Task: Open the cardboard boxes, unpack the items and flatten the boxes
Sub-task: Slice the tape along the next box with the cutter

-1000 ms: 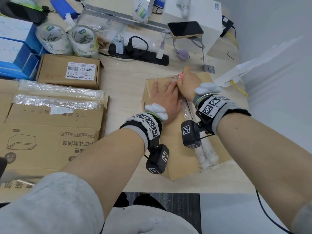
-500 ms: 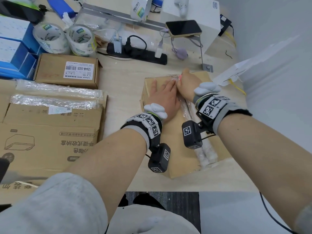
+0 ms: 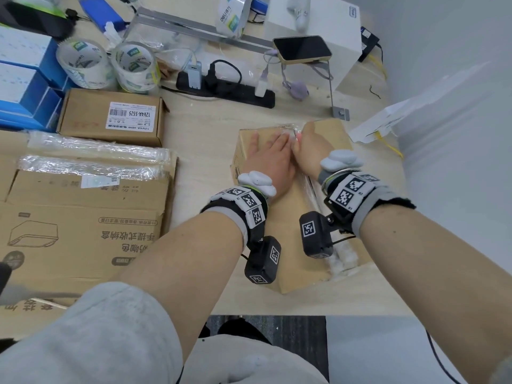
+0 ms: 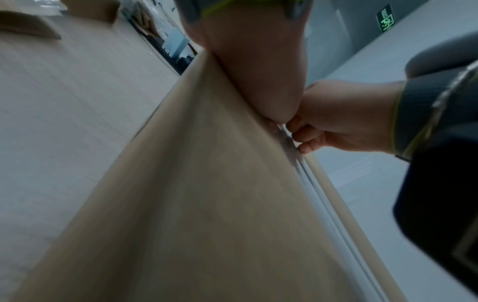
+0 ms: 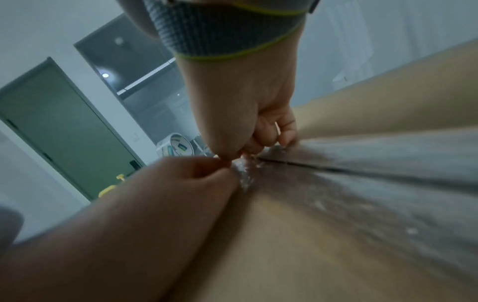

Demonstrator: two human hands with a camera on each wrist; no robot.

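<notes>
At the centre right of the head view, the sealed cardboard box (image 3: 291,239) lies on the table (image 3: 205,151), the left hand (image 3: 270,162) pressing flat on its top while the right hand (image 3: 311,149) pinches the clear tape (image 5: 244,173) along its seam.

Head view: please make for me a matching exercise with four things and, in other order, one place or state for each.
Things:
1. left hand
2. right hand
3. phone
4. tape rolls

Places or states:
A. raised on a metal stand
B. fingers curled, pinching the clear tape on the box seam
C. lying flat on the cardboard box
D. standing behind the small labelled box

Pairs: 1-C, 2-B, 3-A, 4-D
</notes>
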